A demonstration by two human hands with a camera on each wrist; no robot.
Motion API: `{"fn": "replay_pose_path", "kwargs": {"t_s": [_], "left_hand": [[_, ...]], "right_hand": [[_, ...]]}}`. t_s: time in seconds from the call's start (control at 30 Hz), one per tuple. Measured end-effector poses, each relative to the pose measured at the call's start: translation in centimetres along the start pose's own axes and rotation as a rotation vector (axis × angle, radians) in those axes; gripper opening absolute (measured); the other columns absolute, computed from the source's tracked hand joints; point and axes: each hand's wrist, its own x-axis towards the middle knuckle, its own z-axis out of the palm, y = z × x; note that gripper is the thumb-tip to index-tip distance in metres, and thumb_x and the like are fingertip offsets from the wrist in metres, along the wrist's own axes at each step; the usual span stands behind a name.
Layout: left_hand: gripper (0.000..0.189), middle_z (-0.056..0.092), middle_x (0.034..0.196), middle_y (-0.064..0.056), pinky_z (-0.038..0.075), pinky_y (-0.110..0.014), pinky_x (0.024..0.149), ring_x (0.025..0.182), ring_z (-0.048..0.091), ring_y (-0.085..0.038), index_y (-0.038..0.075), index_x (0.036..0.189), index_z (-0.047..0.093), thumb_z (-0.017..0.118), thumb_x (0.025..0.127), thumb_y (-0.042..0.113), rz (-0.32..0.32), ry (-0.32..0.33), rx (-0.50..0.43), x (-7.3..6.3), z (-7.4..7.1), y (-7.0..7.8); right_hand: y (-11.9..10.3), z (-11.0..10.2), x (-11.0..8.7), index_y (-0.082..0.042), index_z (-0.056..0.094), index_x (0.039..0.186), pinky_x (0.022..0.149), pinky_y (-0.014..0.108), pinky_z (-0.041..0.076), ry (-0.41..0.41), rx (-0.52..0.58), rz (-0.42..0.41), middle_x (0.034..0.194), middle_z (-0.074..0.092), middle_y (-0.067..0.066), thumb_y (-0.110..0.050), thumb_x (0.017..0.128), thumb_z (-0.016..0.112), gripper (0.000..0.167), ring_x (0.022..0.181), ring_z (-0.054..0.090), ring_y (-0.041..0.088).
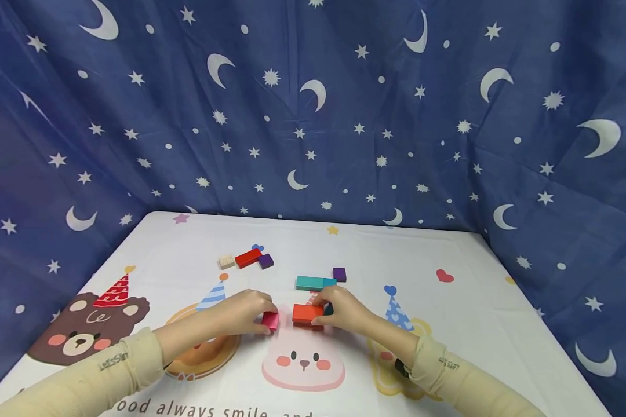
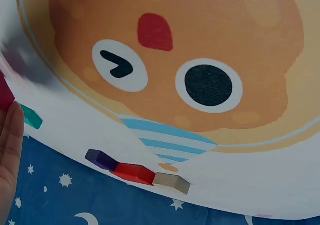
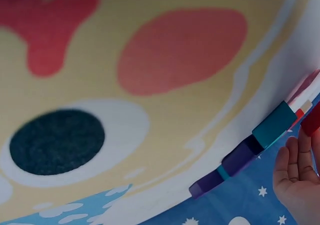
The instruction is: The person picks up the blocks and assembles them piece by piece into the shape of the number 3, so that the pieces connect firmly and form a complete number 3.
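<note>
My left hand (image 1: 247, 313) pinches a small pink block (image 1: 270, 321) between thumb and fingers, close over the rabbit print on the white tablecloth. In the left wrist view the left fingers (image 2: 14, 130) show at the edge against that block (image 2: 5, 92). Just to the right, my right hand (image 1: 346, 310) grips a longer orange-red block (image 1: 308, 314), thumb on its near right end. A darker red strip shows below this block. Beside the right fingers stands a dark teal block (image 1: 329, 308), partly hidden by the hand. The right wrist view catches the red block (image 3: 311, 121) at the fingertips.
Behind the hands, a teal block (image 1: 310, 283) touches a blue one (image 1: 330, 282), with a purple block (image 1: 339, 274) near them. Farther back left lie a beige block (image 1: 226, 261), a red block (image 1: 248, 258) and another purple block (image 1: 266, 261). A starry blue curtain (image 1: 344, 174) hangs behind the table.
</note>
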Motion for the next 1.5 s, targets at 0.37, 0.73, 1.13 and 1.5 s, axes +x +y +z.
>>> {"fn": "replay_pose_path", "kwargs": {"t_s": [0.37, 0.73, 1.13, 1.5], "left_hand": [[0.03, 0.068, 0.086, -0.001, 0.054, -0.026, 0.076, 0.076, 0.059, -0.01, 0.006, 0.101, 0.072, 0.079, 0.075, 0.02, -0.003, 0.023, 0.005, 0.5, 0.0, -0.4], [0.031, 0.068, 0.088, 0.0, 0.053, -0.027, 0.079, 0.077, 0.057, -0.009, 0.007, 0.101, 0.072, 0.079, 0.075, 0.021, -0.01, -0.003, -0.012, 0.3, 0.2, -0.4], [0.03, 0.067, 0.087, 0.0, 0.053, -0.024, 0.076, 0.074, 0.055, -0.006, 0.007, 0.102, 0.072, 0.078, 0.076, 0.019, -0.01, 0.002, -0.024, 1.0, 0.5, -0.4], [0.031, 0.068, 0.096, -0.003, 0.054, -0.027, 0.083, 0.087, 0.062, -0.013, 0.006, 0.107, 0.07, 0.076, 0.078, 0.015, 0.0, -0.013, -0.053, 1.9, 0.8, -0.7]], "right_hand": [[-0.1, 0.3, 0.2, -0.005, 0.072, 0.094, 0.083, 0.031, 0.05, -0.032, -0.035, 0.011, 0.09, 0.07, 0.003, -0.021, 0.072, 0.081, 0.029, 0.088, 0.056, 0.015], [0.0, 1.0, 0.5, -0.007, 0.072, 0.09, 0.081, 0.028, 0.049, -0.053, -0.093, -0.032, 0.088, 0.065, 0.0, -0.029, 0.071, 0.082, 0.031, 0.085, 0.053, 0.013], [0.1, 0.8, 0.0, -0.006, 0.07, 0.093, 0.088, 0.032, 0.051, -0.073, -0.16, -0.044, 0.097, 0.063, 0.004, -0.03, 0.072, 0.081, 0.033, 0.093, 0.054, 0.017], [0.1, 0.6, -0.1, -0.006, 0.071, 0.093, 0.086, 0.031, 0.051, -0.089, -0.169, -0.027, 0.097, 0.062, 0.003, -0.033, 0.073, 0.08, 0.035, 0.093, 0.052, 0.016]]}}
